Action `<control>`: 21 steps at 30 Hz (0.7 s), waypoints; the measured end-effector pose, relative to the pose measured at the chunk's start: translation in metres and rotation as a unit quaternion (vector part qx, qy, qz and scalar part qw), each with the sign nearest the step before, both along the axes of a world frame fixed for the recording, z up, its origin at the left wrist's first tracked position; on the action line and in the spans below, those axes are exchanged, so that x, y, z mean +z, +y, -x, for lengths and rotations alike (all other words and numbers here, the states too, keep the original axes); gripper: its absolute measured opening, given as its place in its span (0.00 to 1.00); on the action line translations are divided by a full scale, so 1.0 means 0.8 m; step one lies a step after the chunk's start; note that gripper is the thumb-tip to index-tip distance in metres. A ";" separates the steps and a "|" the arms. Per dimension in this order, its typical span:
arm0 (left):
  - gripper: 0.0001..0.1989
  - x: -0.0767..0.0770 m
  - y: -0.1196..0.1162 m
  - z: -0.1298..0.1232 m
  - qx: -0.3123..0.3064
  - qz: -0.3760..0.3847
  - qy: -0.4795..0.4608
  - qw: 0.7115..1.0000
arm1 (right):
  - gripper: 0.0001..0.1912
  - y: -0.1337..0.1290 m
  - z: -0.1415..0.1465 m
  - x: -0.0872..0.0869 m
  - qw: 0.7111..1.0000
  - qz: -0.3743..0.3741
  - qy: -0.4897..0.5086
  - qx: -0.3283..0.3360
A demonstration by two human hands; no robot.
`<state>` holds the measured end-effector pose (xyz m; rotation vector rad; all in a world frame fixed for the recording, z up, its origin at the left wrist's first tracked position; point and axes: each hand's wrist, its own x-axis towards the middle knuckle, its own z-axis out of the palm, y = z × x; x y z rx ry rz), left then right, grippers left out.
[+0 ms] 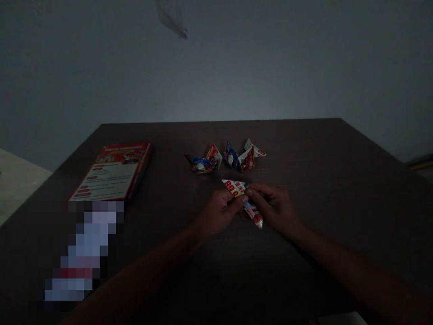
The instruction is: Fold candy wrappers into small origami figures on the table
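A folded piece of printed paper [253, 211], red, white and blue, is held over the middle of the table. My left hand [219, 208] pinches it from the left, thumb on top. From the right, my right hand [275, 205] grips its upper right edge between thumb and fingers. Part of the paper is hidden behind the fingers. Just beyond my hands stand two folded paper shapes with pointed ends: a blue and red one [204, 163] on the left and a blue, red and white one [245, 156] on the right.
A stack of printed leaflets [111, 176] with a red border lies on the left of the dark wooden table [314, 153]. A blurred-out pale strip [89, 248] is nearer to me. Behind the table rises a plain wall [257, 67], with a clear plastic bag [171, 18] hanging on it.
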<state>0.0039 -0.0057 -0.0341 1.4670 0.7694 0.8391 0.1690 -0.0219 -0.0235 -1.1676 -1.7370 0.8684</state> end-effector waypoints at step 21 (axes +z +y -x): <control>0.12 0.000 0.000 0.004 -0.044 0.050 -0.098 0.993 | 0.17 0.008 0.001 -0.005 0.978 0.155 0.139 -0.007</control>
